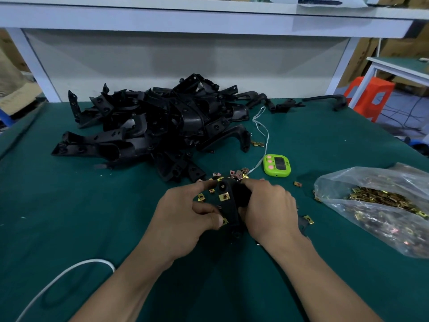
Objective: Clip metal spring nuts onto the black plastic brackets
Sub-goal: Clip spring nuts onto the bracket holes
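A black plastic bracket (231, 206) is held upright over the green table between both hands. A brass-coloured spring nut (224, 196) sits clipped on its upper part. My right hand (269, 210) grips the bracket's right side. My left hand (185, 217) pinches a second spring nut (224, 221) against the bracket's lower left edge with thumb and forefinger. Several loose spring nuts (236, 174) lie scattered just beyond the hands.
A big pile of black brackets (148, 126) fills the far middle of the table. A clear plastic bag of spring nuts (380, 201) lies at the right. A green timer (277, 165) with a white cord sits behind the hands. A white cable (58, 280) curves at the near left.
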